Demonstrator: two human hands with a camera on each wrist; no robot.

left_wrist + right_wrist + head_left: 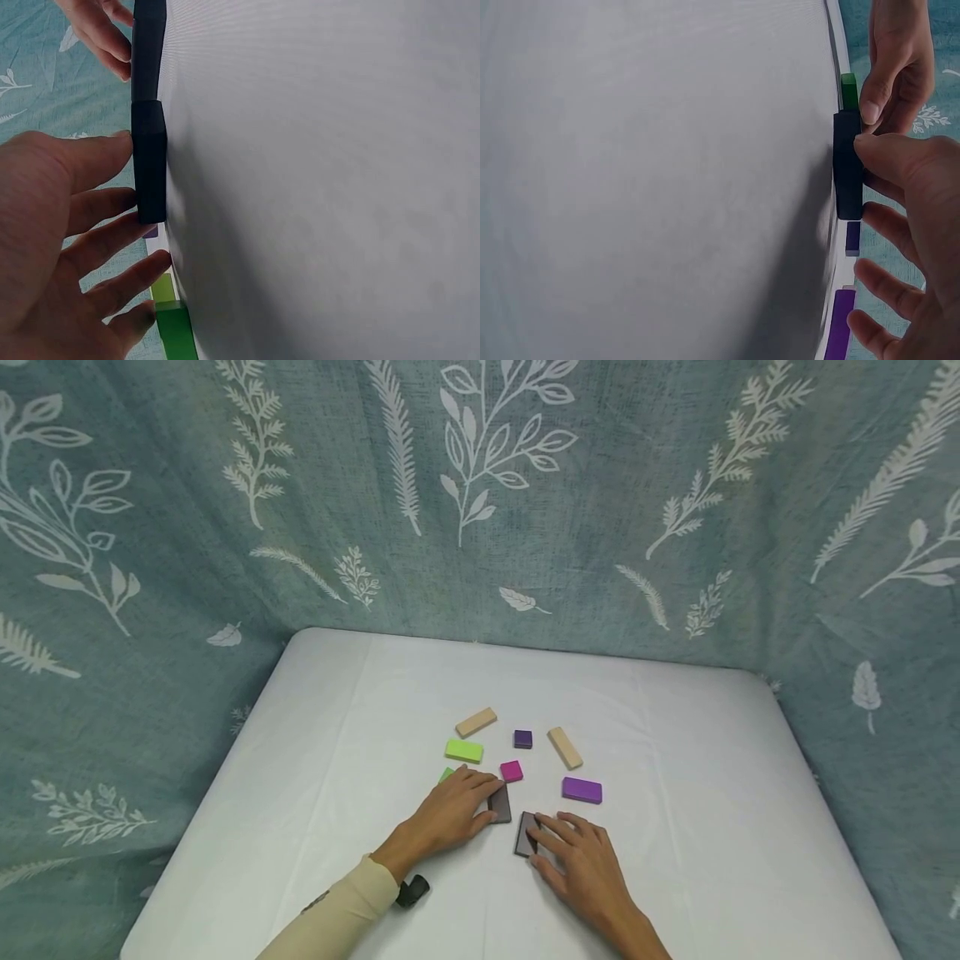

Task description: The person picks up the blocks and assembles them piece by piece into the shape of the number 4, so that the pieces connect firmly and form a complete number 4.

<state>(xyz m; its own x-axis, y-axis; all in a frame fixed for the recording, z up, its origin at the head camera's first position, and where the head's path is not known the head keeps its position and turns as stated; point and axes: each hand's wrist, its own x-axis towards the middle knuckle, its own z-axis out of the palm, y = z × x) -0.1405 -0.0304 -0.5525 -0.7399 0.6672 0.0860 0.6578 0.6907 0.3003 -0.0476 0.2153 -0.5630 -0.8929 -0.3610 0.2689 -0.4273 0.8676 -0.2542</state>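
Your left hand (448, 810) pinches one gray block (500, 807), your right hand (588, 864) a second block (525, 837) (both on the counter (712, 760), just apart); you're likely positioning them; the next move calls for steadiness.

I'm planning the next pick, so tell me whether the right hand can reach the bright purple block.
Probably yes: the bright purple block lies just beyond the right hand, nothing visible between them.

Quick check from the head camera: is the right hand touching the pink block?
No, the right hand touches the nearer dark gray block, while the pink block lies apart, farther up the white table.
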